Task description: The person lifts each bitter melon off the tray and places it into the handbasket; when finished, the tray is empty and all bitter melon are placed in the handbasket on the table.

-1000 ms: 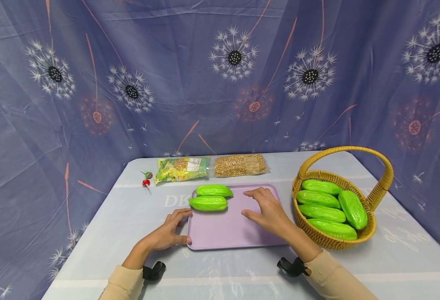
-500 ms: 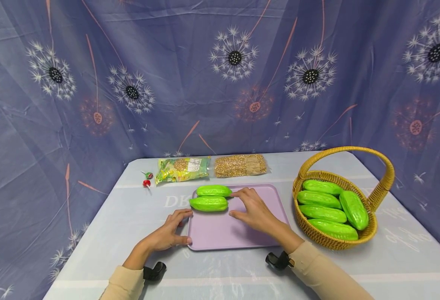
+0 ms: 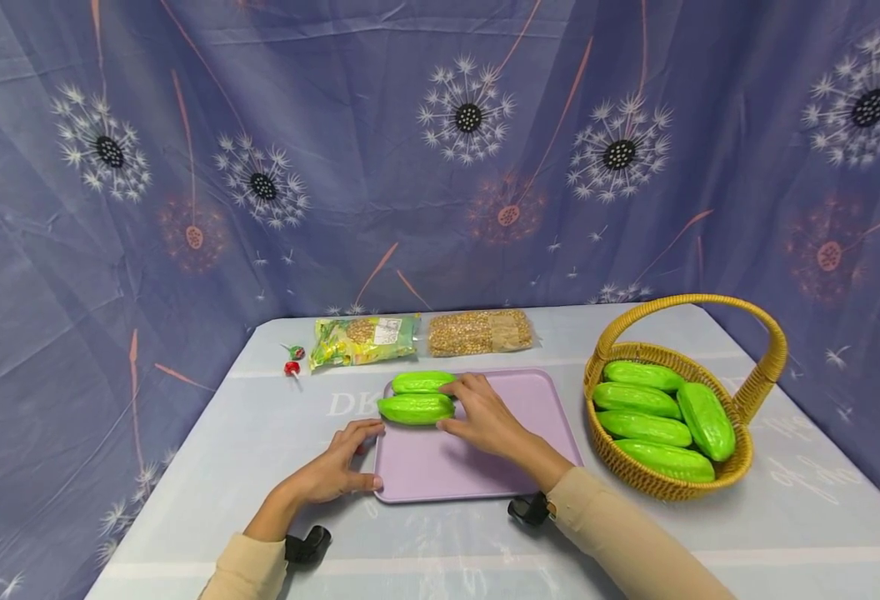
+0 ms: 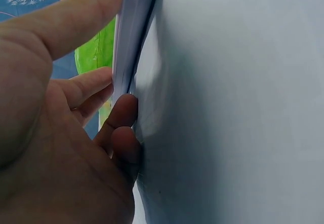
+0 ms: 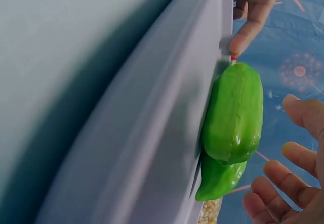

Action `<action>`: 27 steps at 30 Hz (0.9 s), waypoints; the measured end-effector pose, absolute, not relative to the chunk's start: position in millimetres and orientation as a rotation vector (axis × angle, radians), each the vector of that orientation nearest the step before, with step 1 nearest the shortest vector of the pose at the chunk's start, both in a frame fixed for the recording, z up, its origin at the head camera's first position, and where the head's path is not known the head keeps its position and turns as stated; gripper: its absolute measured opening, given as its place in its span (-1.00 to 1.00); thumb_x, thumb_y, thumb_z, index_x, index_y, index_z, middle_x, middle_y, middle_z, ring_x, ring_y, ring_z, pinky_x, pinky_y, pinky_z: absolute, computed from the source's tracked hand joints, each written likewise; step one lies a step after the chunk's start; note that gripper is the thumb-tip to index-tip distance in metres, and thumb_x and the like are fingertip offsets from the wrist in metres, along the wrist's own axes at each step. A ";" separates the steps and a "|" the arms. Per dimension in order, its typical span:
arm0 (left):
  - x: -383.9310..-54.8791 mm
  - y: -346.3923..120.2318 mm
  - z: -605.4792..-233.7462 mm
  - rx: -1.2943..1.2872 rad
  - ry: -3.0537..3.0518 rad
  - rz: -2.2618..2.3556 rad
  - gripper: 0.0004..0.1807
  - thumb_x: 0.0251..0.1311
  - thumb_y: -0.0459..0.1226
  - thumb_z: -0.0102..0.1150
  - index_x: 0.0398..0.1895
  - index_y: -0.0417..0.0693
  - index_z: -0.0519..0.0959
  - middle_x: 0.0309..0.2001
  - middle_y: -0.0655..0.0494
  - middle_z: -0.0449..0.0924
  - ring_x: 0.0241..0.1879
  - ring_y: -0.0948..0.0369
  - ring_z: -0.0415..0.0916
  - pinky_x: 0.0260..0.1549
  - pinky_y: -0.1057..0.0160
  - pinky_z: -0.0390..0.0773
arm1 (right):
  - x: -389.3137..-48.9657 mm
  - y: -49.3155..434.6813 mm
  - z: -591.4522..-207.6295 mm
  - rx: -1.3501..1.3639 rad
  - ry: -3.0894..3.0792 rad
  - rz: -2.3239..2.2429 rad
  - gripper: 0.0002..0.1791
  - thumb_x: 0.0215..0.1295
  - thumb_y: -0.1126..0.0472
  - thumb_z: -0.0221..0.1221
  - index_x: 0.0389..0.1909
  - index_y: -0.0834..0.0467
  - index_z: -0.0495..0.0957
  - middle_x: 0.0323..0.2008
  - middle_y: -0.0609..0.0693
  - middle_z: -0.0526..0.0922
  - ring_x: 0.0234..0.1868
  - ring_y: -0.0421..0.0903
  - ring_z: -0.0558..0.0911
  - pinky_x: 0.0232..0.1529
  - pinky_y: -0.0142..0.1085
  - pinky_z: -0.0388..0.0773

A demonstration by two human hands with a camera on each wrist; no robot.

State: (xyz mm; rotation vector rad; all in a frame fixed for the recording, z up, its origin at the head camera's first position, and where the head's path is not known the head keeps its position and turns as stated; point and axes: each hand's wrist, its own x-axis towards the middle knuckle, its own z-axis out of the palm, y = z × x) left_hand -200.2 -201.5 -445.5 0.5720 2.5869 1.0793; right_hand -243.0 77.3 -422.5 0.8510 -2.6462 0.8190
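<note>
Two bright green, ridged, cucumber-like vegetables lie side by side on a lilac tray (image 3: 440, 471), toward its far left: a front one (image 3: 413, 409) and a rear one (image 3: 416, 382). My left hand (image 3: 335, 467) touches the tray's left edge with thumb and fingers spread; the left wrist view shows the fingertips (image 4: 104, 75) against the rim. Over the tray, my right hand (image 3: 485, 421) reaches to the right ends of both vegetables, thumb and fingers apart. In the right wrist view, the right hand's fingers (image 5: 298, 188) stand clear of the front vegetable (image 5: 235, 118).
A wicker basket (image 3: 638, 479) with a tall handle stands right of the tray, holding several more green vegetables (image 3: 646, 427). Behind the tray lie a green-yellow packet (image 3: 361, 340) and a clear bag of kernels (image 3: 477, 332). Two lollipops (image 3: 292, 367) lie at the back left.
My right hand has moved left across the tray, from its right half to the right ends of the two vegetables. My left hand and the vegetables have stayed in place.
</note>
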 end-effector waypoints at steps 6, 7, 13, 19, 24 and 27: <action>-198.5 -201.4 -446.0 0.607 2.608 1.076 -0.14 -0.01 -0.10 0.37 0.36 -0.09 0.20 0.40 0.02 0.05 0.19 0.01 0.16 0.09 -0.06 0.28 | -248.5 67.9 -426.0 0.845 -2.692 0.769 -0.44 0.05 0.02 0.35 0.07 0.15 0.52 -0.10 0.02 0.50 -0.04 -0.06 0.41 -0.01 -0.17 0.39; -198.3 -201.4 -446.1 0.610 2.609 1.078 -0.14 -0.01 -0.10 0.38 0.36 -0.10 0.21 0.40 0.02 0.06 0.19 0.01 0.16 0.09 -0.05 0.29 | -249.5 66.5 -426.3 0.842 -2.702 0.757 -0.44 0.05 0.01 0.35 0.07 0.15 0.52 -0.11 0.01 0.49 -0.04 -0.06 0.41 0.00 -0.18 0.39; -197.9 -201.4 -446.7 0.608 2.599 1.092 -0.14 -0.01 -0.10 0.38 0.36 -0.10 0.21 0.39 0.02 0.06 0.17 0.02 0.17 0.06 -0.02 0.29 | -252.8 59.5 -426.4 0.836 -2.732 0.742 -0.43 0.03 0.00 0.35 0.07 0.14 0.52 -0.14 -0.01 0.49 -0.09 -0.08 0.39 -0.03 -0.21 0.39; -198.8 -201.7 -446.8 0.622 2.608 1.088 -0.14 -0.01 -0.09 0.38 0.36 -0.10 0.21 0.39 0.02 0.06 0.17 0.01 0.19 0.06 -0.02 0.31 | -255.1 55.5 -429.7 0.859 -2.733 0.694 -0.46 0.03 0.01 0.36 0.05 0.13 0.53 -0.14 0.00 0.47 -0.09 -0.07 0.39 -0.01 -0.20 0.37; -199.1 -201.5 -446.2 0.626 2.610 1.085 -0.14 -0.01 -0.08 0.38 0.36 -0.10 0.21 0.39 0.02 0.06 0.17 0.01 0.19 0.06 -0.02 0.31 | -257.6 53.8 -434.9 0.867 -2.735 0.634 -0.45 0.02 0.02 0.36 0.06 0.12 0.52 -0.14 0.00 0.47 -0.09 -0.07 0.38 -0.02 -0.21 0.37; -198.9 -201.3 -445.9 0.618 2.604 1.084 -0.14 -0.01 -0.08 0.38 0.36 -0.10 0.21 0.39 0.02 0.06 0.18 0.00 0.19 0.07 -0.03 0.31 | -258.3 52.7 -436.8 0.868 -2.733 0.613 -0.44 0.03 0.02 0.36 0.07 0.11 0.51 -0.13 0.00 0.47 -0.08 -0.07 0.39 -0.03 -0.22 0.38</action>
